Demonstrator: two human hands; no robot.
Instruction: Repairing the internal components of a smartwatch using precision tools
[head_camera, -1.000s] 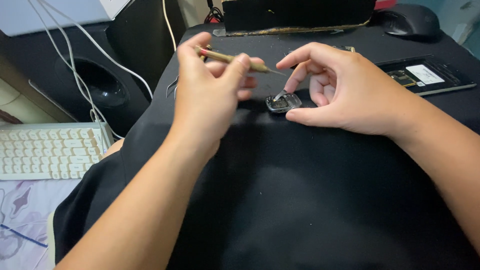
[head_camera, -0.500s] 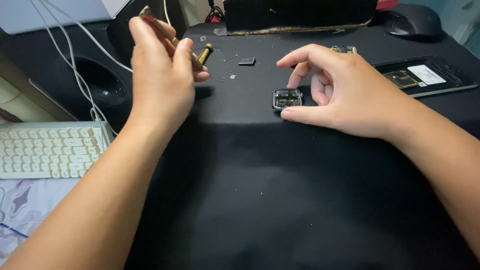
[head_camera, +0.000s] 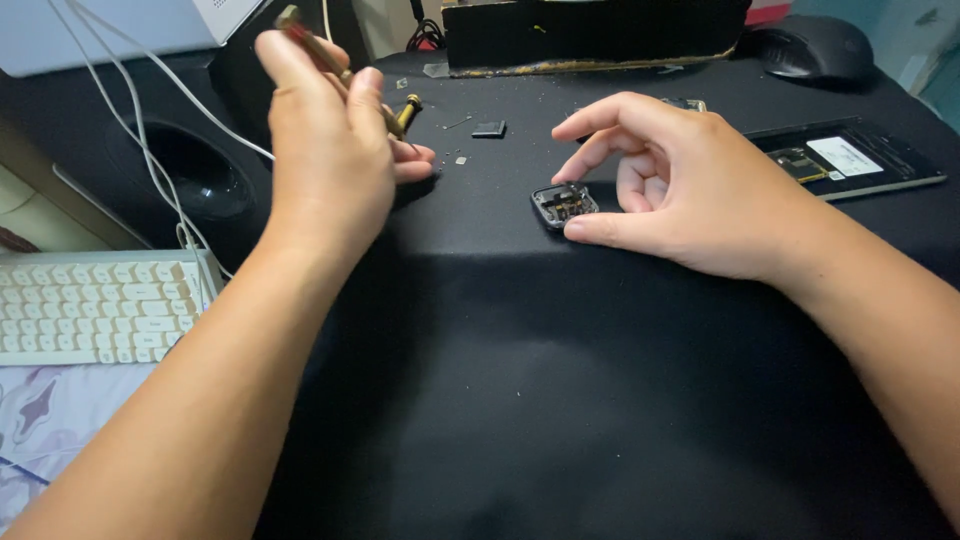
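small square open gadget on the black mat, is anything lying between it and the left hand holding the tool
Nothing visible blocks the way. The left hand, raised with the thin brass-coloured tool, is separated from the small square opened device only by bare black mat. A small dark chip and tiny specks lie farther back.

Our left hand (head_camera: 335, 150) covers the middle of the thin brass tool (head_camera: 345, 75), so we see only its two ends poking out of the grip. Our right hand (head_camera: 690, 190) hides the far side of the small open casing (head_camera: 563, 204), and the parts inside it are too small for us to tell apart. The specks on the desk (head_camera: 600, 400) near the small dark chip (head_camera: 488, 129) are too tiny to name. The keyboard (head_camera: 95, 305) is cut off at the left edge, and the mouse (head_camera: 805, 45) is blurred.
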